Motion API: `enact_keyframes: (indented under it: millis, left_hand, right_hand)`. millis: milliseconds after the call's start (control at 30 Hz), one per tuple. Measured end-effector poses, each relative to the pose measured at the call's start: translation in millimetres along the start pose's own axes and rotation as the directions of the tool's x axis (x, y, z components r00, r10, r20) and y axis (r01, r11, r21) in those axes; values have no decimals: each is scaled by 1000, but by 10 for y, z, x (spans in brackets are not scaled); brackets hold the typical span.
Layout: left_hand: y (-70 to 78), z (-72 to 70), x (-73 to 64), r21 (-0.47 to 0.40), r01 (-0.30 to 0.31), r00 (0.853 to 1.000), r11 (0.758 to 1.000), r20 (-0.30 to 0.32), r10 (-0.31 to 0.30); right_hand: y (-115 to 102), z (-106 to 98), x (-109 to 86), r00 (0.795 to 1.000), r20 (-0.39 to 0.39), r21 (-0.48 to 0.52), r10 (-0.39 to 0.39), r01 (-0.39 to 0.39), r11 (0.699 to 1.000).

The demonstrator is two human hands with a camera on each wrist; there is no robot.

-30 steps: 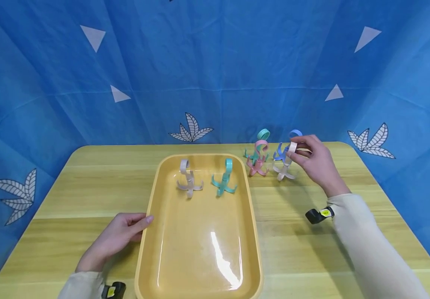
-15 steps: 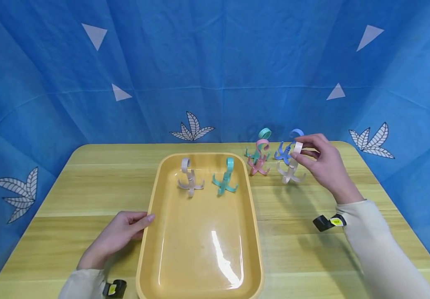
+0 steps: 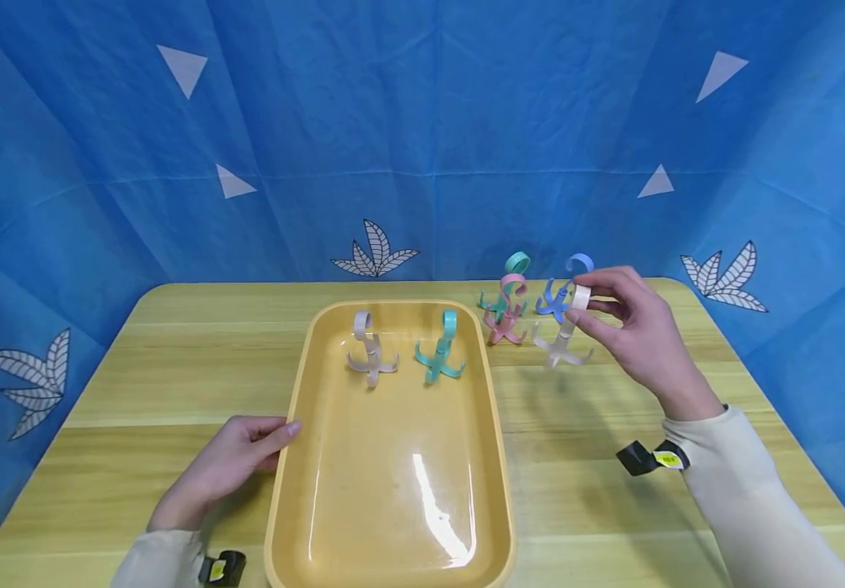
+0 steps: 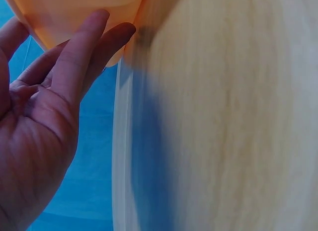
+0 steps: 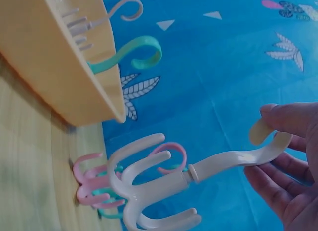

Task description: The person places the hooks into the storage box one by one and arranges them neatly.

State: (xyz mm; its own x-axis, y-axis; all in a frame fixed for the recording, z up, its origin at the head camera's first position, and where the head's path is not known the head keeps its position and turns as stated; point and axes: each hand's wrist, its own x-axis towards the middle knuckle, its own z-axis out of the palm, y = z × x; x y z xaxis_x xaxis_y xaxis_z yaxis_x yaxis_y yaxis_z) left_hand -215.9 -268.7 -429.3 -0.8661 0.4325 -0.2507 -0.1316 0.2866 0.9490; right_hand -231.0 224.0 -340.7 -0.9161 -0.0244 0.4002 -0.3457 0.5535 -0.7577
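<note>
My right hand pinches the curled top of a white swivel claw hook, with the thumb on one side and fingers on the other. Its prongs hang downward, close over the table. In the head view my left hand holds the left rim of a yellow tray, thumb over the edge and fingers outside. Upright in the tray's far end stand a light grey-white claw hook and a teal claw hook. Behind the held hook are a pink hook, a green hook and a blue hook.
The wooden table carries the tray in its middle. A blue cloth with leaf and triangle prints rises around the back and sides. Black cameras are strapped at both wrists, one below the right hand.
My right hand has drawn the white claw hook a little nearer and away from the blue hook, so a gap shows between them. The left hand stays on the tray rim.
</note>
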Motion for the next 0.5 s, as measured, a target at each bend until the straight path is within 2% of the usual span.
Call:
enact_keyframes:
  millis: [200, 300, 400, 500]
  left_hand:
    - [2, 1, 12, 6, 6, 1000, 1000, 0, -6]
    - [5, -2, 13, 19, -2, 1000, 1000, -2, 2]
    - [8, -10, 7, 23, -10, 1000, 1000, 4, 10]
    - [13, -15, -5, 14, -12, 1000, 1000, 12, 12]
  right_hand:
    - [-108, 2, -39, 999, 19, -65, -37, 39, 997]
    - [-174, 12, -51, 996, 41, -65, -74, 77, 995]
    - [-239, 33, -58, 989, 63, -44, -134, 137, 990]
    - [-295, 57, -59, 971, 74, -17, -225, 227, 974]
